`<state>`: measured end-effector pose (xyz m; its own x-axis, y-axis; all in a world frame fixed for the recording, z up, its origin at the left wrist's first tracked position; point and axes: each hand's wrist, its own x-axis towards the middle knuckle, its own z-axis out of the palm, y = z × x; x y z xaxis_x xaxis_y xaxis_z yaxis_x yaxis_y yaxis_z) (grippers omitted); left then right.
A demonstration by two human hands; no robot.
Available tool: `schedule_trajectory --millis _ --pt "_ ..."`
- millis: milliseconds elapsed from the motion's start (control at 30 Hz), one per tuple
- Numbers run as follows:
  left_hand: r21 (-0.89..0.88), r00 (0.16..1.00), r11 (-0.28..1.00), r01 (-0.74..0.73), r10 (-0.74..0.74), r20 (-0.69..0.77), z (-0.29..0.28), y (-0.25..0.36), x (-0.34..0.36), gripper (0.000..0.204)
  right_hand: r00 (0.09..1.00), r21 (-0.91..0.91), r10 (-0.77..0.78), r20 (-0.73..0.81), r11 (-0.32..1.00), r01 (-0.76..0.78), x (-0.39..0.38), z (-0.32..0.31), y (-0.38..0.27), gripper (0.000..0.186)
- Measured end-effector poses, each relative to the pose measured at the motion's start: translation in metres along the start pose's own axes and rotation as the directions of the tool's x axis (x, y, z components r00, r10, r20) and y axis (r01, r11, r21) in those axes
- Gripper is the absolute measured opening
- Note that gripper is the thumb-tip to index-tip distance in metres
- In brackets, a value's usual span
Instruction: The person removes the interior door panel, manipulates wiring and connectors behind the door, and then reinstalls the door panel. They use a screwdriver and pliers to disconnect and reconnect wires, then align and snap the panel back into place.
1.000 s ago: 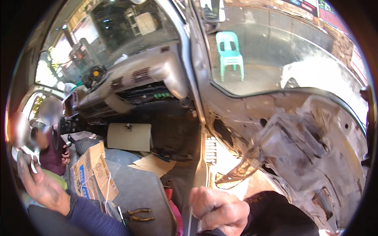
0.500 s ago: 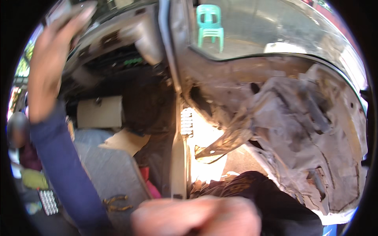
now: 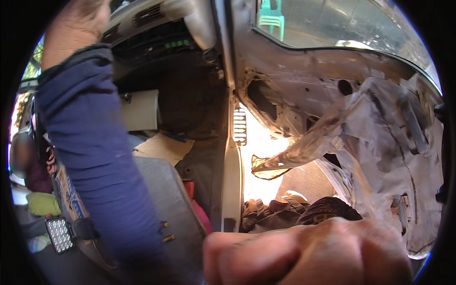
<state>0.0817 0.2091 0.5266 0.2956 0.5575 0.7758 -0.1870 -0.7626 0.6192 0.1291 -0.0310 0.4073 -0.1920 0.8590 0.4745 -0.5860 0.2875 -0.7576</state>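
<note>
My left arm, in a navy sleeve, reaches up the left side beside the dashboard (image 3: 156, 12). My left hand (image 3: 78, 26) is at the upper left edge; its fingers run out of the picture, so what it touches is hidden. Close to the camera at the bottom, my right hand (image 3: 308, 254) is closed with knuckles up and fingers curled. Whatever it may hold is out of sight. On the grey seat (image 3: 168, 190), a yellow-handled tool (image 3: 168, 238) lies partly behind my left sleeve.
An opened vehicle door (image 3: 380, 137), its inner panel bare with torn sheeting, fills the right. A loose flap (image 3: 294, 159) hangs from it. Beige cardboard (image 3: 164, 148) lies by the seat. A lit LED panel (image 3: 60, 235) and a person (image 3: 35, 166) are far left; a green chair (image 3: 271, 21) stands outside.
My left hand has moved up, its fingers leaving the picture. My right hand has moved right and looms larger. The view has shifted, with the door and dashboard sitting higher.
</note>
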Motion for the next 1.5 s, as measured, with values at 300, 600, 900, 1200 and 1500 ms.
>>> schedule_trajectory --millis 300,600,900,1200,1500 --pt "-0.433 0.98 0.884 0.178 -0.121 0.156 -0.036 -0.027 -0.03 0.018 0.994 -0.119 0.095 -0.062 0.988 -0.102 -0.022 0.023 0.003 0.046" --pt "-0.17 0.983 0.968 0.182 -0.184 0.004 -0.061 -0.079 -0.034 0.039 0.992 0.191 -0.057 -0.115 0.978 0.079 0.02 0.035 0.048 0.044" --pt "-0.16 0.942 0.947 0.278 -0.301 -0.148 -0.053 -0.073 -0.029 0.032 0.86 0.305 -0.322 0.397 0.93 0.207 0.054 -0.008 0.028 0.043" --pt "-0.06 0.905 0.927 0.371 -0.375 -0.202 -0.054 -0.066 -0.034 0.023 0.905 -0.281 0.42 0.072 0.879 -0.386 0.013 -0.088 0.031 0.026" --pt "-0.015 0.803 0.96 0.279 -0.225 0.552 0.031 -0.089 -0.047 0.025 0.857 -0.5 0.298 0.42 0.864 -0.055 -0.026 -0.103 -0.055 0.039"
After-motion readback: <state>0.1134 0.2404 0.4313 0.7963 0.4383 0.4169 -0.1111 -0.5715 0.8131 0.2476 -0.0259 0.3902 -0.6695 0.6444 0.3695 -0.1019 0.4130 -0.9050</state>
